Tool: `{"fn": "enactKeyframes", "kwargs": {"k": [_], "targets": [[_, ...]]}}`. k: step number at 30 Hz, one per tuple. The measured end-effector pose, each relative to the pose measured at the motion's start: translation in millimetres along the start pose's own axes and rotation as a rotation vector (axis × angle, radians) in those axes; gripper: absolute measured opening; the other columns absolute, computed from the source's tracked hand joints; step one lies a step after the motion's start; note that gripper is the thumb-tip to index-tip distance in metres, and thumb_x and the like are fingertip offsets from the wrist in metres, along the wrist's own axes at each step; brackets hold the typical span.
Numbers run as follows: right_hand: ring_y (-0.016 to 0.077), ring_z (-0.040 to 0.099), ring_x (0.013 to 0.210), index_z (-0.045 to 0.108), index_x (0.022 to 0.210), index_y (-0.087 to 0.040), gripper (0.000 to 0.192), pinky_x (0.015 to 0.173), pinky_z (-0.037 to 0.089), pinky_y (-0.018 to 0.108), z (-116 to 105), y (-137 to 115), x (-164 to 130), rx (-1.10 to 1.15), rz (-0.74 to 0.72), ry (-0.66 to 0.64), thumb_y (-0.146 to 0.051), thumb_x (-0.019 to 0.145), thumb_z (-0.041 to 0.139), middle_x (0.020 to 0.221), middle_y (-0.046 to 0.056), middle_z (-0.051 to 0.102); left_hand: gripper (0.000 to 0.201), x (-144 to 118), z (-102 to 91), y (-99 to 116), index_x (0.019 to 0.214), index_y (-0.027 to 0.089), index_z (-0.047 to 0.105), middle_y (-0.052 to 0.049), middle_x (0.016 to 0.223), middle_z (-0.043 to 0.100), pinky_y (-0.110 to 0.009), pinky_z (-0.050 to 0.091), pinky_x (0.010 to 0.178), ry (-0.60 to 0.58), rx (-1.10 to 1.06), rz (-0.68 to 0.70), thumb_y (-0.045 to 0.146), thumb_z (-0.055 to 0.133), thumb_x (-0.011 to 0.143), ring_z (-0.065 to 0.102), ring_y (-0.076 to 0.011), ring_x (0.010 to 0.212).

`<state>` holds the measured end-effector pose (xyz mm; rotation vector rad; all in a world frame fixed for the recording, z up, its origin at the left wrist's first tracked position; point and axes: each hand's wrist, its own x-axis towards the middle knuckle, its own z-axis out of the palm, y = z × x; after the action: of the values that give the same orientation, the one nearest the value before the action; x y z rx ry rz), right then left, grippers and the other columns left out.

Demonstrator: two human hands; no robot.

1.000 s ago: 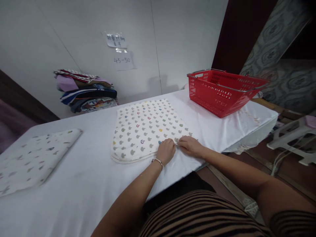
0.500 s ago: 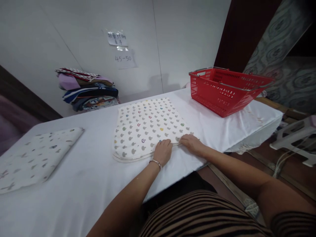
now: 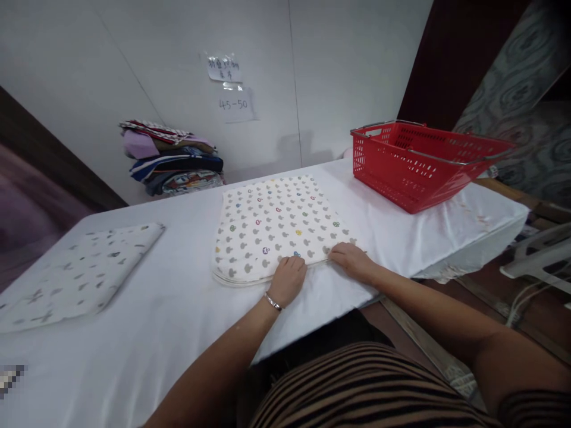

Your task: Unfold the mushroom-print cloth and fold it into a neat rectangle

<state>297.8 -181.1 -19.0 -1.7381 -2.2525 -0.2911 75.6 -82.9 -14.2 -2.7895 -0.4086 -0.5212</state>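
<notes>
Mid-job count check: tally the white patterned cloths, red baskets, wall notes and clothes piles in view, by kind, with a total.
White patterned cloths: 2 (middle cloth, left cloth)
Red basket: 1
Wall notes: 2 (upper note, lower note)
Clothes pile: 1
Total: 6

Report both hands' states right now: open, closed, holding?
Left hand: at near edge of mushroom-print cloth; grip cannot be told.
Right hand: same edge, farther right; grip cannot be told.
</notes>
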Motion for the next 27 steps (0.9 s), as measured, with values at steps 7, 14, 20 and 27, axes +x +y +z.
{"fn": "enactKeyframes", "kwargs": {"k": [7,14,20,27], "targets": [[0.0196,0.049,0.089,0.062,0.101,-0.019,0.024,0.075,0.033,0.03,0.0,-3.8,-0.8,-0.041,0.018,0.019,-0.018,0.092,0.039,0.098,0.007,0.06,0.017,-0.6,4.6,0.4,0.073,0.016,0.053,-0.005,0.075,0.055,-0.034,0.038,0.073,0.029,-0.027,0.002,0.005,0.043,0.081,0.05,-0.0179,0.074],[0.019,0.047,0.088,0.063,0.095,-0.02,0.025,0.074,0.032,0.03,-3.2,-4.2,0.4,-0.02,-0.038,-0.054,-0.019,0.093,0.038,0.093,0.007,0.059,0.015,2.0,5.6,0.9,0.076,0.017,0.053,-0.003,0.07,0.055,-0.033,0.037,0.069,-0.013,-0.035,-0.019,0.004,0.046,0.078,0.05,-0.0184,0.071],[0.019,0.046,0.085,0.061,0.092,-0.018,0.02,0.071,0.03,0.03,-14.3,-9.4,4.5,-0.086,-0.066,-0.155,-0.017,0.091,0.042,0.09,0.007,0.058,0.013,3.3,4.7,0.2,0.077,0.016,0.053,-0.004,0.071,0.056,-0.033,0.037,0.07,-0.054,-0.063,-0.055,0.006,0.046,0.08,0.051,-0.0183,0.073],[0.0187,0.047,0.079,0.06,0.083,-0.017,0.019,0.068,0.029,0.031,-17.0,-13.6,3.8,-0.109,-0.08,-0.163,-0.015,0.089,0.042,0.085,0.006,0.058,0.01,-4.8,4.9,4.1,0.081,0.017,0.053,-0.004,0.079,0.058,-0.034,0.036,0.07,-0.084,-0.016,-0.106,0.011,0.046,0.083,0.051,-0.0197,0.081]]}}
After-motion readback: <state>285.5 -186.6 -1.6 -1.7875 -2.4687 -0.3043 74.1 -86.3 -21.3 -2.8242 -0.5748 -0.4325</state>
